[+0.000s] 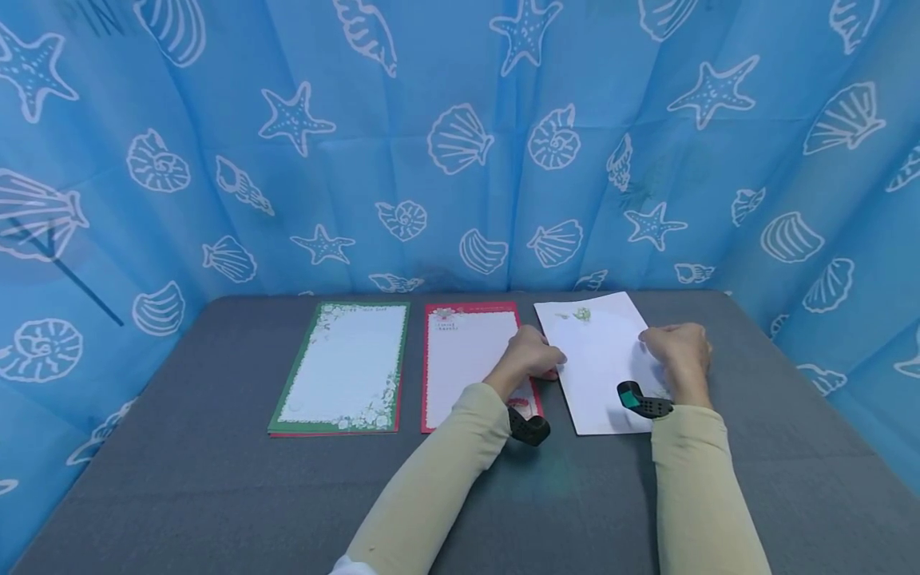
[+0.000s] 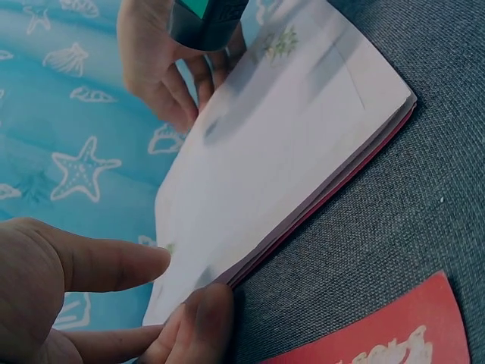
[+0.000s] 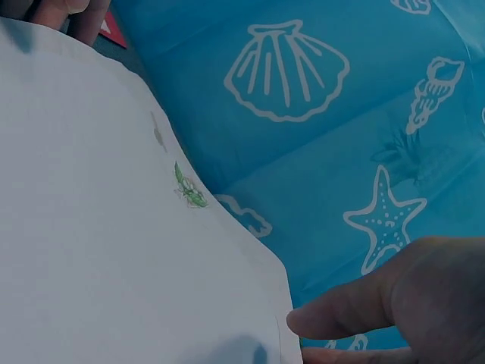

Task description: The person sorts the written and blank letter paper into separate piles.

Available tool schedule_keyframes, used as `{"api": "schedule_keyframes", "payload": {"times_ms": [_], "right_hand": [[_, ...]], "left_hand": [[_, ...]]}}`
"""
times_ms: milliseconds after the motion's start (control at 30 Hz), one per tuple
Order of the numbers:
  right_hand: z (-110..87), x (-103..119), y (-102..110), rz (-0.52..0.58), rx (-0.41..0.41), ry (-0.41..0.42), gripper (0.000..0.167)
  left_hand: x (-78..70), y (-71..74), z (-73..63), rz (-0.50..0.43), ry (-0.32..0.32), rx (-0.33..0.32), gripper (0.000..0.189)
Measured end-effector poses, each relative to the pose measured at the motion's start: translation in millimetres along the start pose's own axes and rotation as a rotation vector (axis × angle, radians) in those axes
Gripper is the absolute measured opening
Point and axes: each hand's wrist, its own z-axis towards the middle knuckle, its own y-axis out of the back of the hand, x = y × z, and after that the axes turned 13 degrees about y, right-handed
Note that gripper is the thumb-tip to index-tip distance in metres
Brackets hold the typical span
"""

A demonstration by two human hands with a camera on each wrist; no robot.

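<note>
A stack of white paper sheets (image 1: 600, 359) with a small green plant print near its top lies at the right. In the left wrist view a red layer shows under the white sheets (image 2: 280, 144). My left hand (image 1: 530, 355) holds the stack's left edge, thumb (image 2: 121, 262) above and curled fingers (image 2: 201, 322) at the side. On the opposite edge, my right hand (image 1: 679, 351) pinches the sheets, its thumb (image 3: 341, 307) at the margin and other fingers partly hidden under the paper.
A red-bordered sheet (image 1: 467, 367) lies in the middle, partly covered by my left forearm. Farther left is a green-bordered floral sheet (image 1: 341, 367) with red showing beneath it. A blue shell-patterned curtain (image 1: 402, 160) hangs behind the grey table (image 1: 237, 495).
</note>
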Motion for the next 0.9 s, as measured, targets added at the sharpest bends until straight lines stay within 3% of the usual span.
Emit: {"api": "schedule_keyframes", "payload": {"times_ms": [233,400,567,767,900], "right_hand": [[2.6,-2.0,-1.6,-0.017,0.001,-0.007,0.047],[28.8,-22.1,-10.5,-0.050,-0.009,-0.006,0.045],[48.5,-40.2,-19.9,-0.078,0.012,0.026,0.048],[33.4,-21.4,-19.1,-0.057,0.036,0.037,0.049],[15.5,-1.5,-15.6,-0.027,0.050,0.052,0.048]], "left_hand": [[-0.2,1.5,-2.7,-0.001,0.007,0.003,0.018],[1.0,5.0,-3.9,0.006,-0.014,0.001,0.018],[3.1,12.9,-6.1,-0.024,-0.081,0.009,0.010],[10.1,26.3,-7.7,-0.136,-0.123,0.058,0.035],[17.0,39.3,-7.0,-0.136,-0.166,0.053,0.040]]}}
